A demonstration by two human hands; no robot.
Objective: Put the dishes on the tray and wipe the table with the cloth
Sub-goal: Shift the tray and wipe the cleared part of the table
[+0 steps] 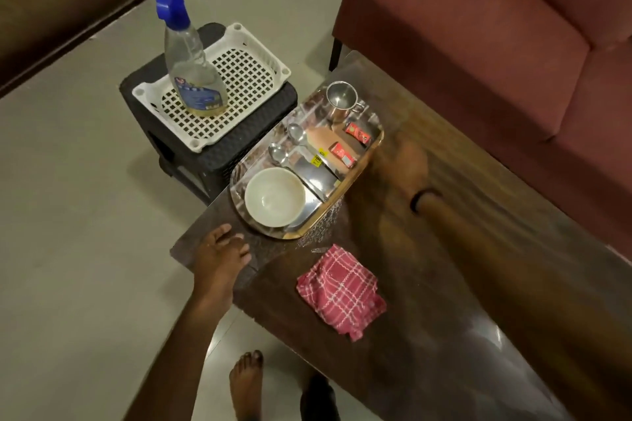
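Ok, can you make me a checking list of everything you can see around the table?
Surface: dark glossy wooden table; a wet-looking patch beside the tray's near edge.
Job's things: steel tray holds a white bowl, two spoons, a steel mug and two small red packets. Red checked cloth lies crumpled on the table, untouched.
Clutter: spray bottle stands in a white plastic basket on a dark stool.
Grippers: left hand rests open on the table corner; right hand is blurred beside the tray, empty as far as shows.
Cables: nothing seen.
Surroundings: maroon sofa, pale tiled floor, a bare foot.
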